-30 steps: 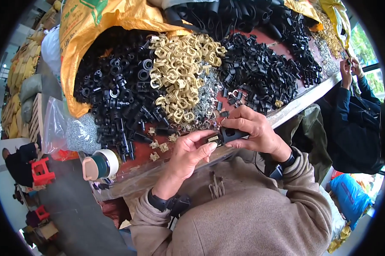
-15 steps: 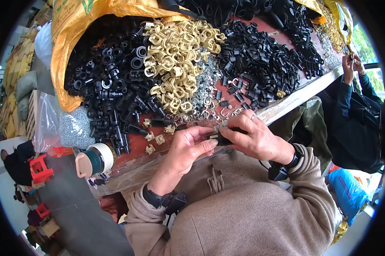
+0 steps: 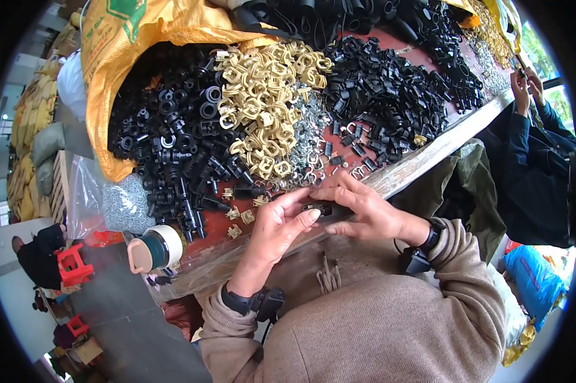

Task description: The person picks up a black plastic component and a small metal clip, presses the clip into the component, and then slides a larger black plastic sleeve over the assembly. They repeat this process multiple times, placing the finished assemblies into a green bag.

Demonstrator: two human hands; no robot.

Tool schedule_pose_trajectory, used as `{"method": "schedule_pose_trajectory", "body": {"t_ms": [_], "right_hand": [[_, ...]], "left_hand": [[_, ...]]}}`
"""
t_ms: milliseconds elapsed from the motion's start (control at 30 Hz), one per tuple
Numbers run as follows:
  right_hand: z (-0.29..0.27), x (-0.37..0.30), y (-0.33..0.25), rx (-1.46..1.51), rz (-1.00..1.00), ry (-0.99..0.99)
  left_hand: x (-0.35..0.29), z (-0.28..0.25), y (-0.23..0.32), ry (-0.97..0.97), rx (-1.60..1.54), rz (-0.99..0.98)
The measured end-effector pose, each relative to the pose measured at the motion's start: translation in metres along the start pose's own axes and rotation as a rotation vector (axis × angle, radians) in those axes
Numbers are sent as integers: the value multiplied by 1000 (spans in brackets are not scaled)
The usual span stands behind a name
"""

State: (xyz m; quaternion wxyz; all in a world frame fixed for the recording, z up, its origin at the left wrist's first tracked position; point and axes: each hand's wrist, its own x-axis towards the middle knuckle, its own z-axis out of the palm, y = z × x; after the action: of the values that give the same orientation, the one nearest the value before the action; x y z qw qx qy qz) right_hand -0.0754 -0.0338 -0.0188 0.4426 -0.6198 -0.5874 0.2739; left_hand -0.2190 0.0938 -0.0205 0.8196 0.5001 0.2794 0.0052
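Note:
My left hand [image 3: 274, 226] pinches a small black plastic part [image 3: 321, 209] between thumb and fingers, just over the table's front edge. From the other side my right hand [image 3: 367, 207] closes on the same part, its fingers across the top and its thumb lower down. The fingers cover much of the part, so its full shape is hidden. Behind my hands lie small cream plastic clips [image 3: 262, 115], bent metal clips [image 3: 310, 143] and short black plastic pieces [image 3: 390, 89]. A few loose cream clips [image 3: 234, 231] rest beside my left hand.
Black tubular fittings [image 3: 173, 140] spill from a yellow woven sack [image 3: 99, 121]. A bag of small metal pieces [image 3: 125, 204] and a lidded cup [image 3: 154, 247] stand at the left corner. A pale wooden edge [image 3: 441, 150] borders the table. Another person's hands [image 3: 527, 89] work at far right.
My right hand's fist has loosened, its fingers stretching across the black part and its thumb dropping lower. The whole view has shifted slightly; my left hand keeps its pinch.

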Motion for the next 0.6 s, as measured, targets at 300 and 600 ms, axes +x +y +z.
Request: {"method": "schedule_pose_trajectory", "body": {"t_ms": [300, 600], "right_hand": [[-21, 17, -16, 219, -330, -377], [-91, -92, -15, -527, 150, 413]], "left_hand": [[-4, 14, 1, -186, -197, 17], [-28, -8, 8, 327, 766, 514]]}}
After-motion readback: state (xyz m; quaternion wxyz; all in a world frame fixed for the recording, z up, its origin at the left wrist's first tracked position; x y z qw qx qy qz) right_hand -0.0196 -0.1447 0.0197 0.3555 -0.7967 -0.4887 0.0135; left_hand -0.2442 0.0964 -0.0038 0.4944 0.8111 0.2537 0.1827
